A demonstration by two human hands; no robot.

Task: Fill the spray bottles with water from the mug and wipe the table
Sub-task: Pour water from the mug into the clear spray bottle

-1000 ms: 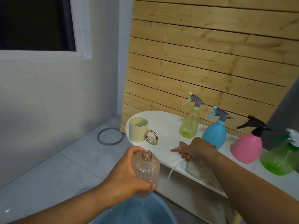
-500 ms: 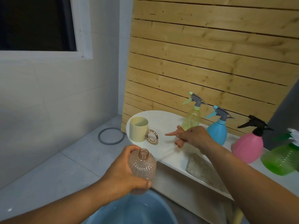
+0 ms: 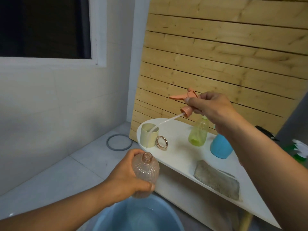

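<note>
My left hand (image 3: 124, 178) grips a ribbed, peach-tinted clear bottle (image 3: 146, 174) with its neck uncapped, held above a blue basin (image 3: 138, 215). My right hand (image 3: 208, 107) holds the orange spray head (image 3: 186, 104) in the air over the white table (image 3: 180, 157). Its clear dip tube (image 3: 164, 124) slants down toward the cream mug (image 3: 149, 137), which has a gold ring handle. A grey cloth (image 3: 218, 180) lies on the table's near edge.
A yellow-green bottle (image 3: 198, 132) and a blue bottle (image 3: 220, 147) stand on the table, partly hidden by my right arm. A green bottle (image 3: 300, 150) shows at the right edge. Slatted wood backs the table. A grey ring (image 3: 119, 141) lies on the tiled floor.
My right hand has lifted the spray head from the table surface up above the mug, its tube now hanging free. The left hand keeps the bottle over the basin.
</note>
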